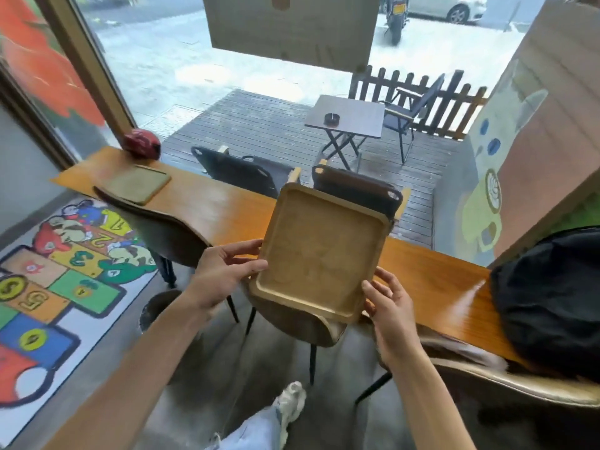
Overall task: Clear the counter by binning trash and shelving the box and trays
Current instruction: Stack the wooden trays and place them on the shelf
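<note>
Far left end of the counter (207,203): a second tray (138,185) lies flat beside a red object (143,144). Centre: left hand (224,274) pinches the tilted wooden tray (321,251) by its left edge; right hand (389,306) grips its near right corner, above the counter's near edge. Right end: black bag (548,297).

A tray (319,251) is held above the counter (224,207); another tray (138,184) lies far left on it.
</note>
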